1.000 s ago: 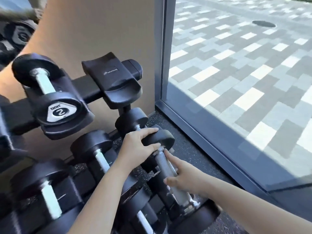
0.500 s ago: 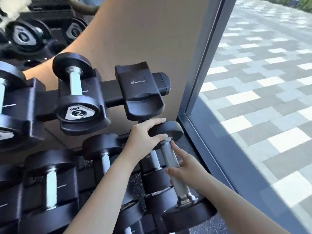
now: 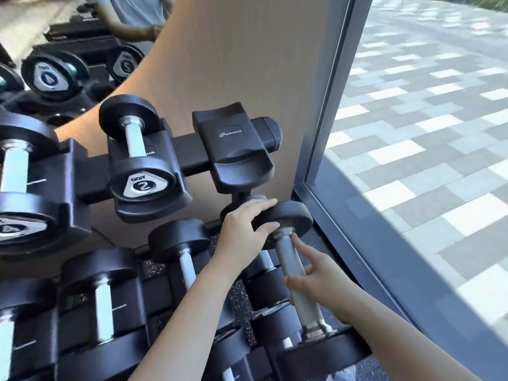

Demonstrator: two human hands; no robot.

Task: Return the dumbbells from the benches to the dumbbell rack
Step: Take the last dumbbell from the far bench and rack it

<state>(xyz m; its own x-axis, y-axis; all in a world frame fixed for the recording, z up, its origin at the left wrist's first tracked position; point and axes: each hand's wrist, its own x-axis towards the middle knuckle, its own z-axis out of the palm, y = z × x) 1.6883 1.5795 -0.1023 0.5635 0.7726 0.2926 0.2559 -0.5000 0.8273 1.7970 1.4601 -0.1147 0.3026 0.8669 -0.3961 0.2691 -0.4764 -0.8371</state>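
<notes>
At the lower right of the frame the dumbbell point(image 3: 291, 259) is not yet seated on the rack point(image 3: 189, 154): the left hand point(image 3: 242, 232) clasps its upper head, the right hand point(image 3: 319, 279) loosely holds the handle, and the upper-tier cradle point(image 3: 236, 149) seems free.

Two bare forearms come up from the lower edge, and no sleeve, watch, band or glove shows anywhere along them. The left hand point(image 3: 242, 229) has slim fingers with no ring on them; the nails are short and unpainted (as far as the slight blur lets one judge). The right hand point(image 3: 321, 279) is just as plain, with nothing worn below the fingers, at the knuckles or at the wrist.
</notes>
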